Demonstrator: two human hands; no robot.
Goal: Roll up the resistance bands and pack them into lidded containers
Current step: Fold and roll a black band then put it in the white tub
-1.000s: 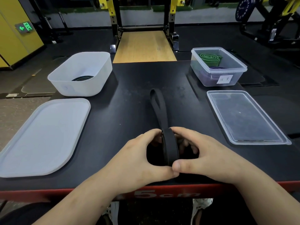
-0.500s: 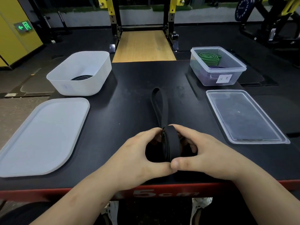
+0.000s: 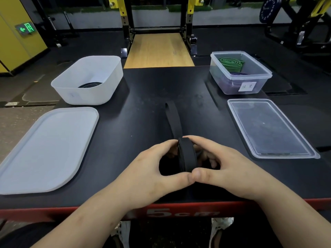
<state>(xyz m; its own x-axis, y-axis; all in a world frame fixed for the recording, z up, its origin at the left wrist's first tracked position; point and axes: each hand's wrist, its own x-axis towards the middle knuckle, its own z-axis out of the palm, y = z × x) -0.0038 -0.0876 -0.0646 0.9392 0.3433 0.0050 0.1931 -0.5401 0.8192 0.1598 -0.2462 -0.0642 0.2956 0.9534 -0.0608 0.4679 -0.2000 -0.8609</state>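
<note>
left hand [image 3: 152,170], right hand [image 3: 231,169] grip the black roll [image 3: 187,156], thumbs touching at six o'clock; inner fingers half hidden; tail [image 3: 172,119] toward twelve fades into dark table [image 3: 143,97]

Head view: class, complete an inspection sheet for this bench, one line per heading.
Surface: black table, red front edge.
Job's things: black band partly rolled, tail lying forward; white tub holds a dark roll; clear container holds green band and purple band; white lid and clear lid lie flat alongside.
Clutter: nothing seen.
Grippers: left hand and right hand grip the black band.
Cables: nothing seen.
Surroundings: yellow rack, wooden platform, exit sign.
</note>
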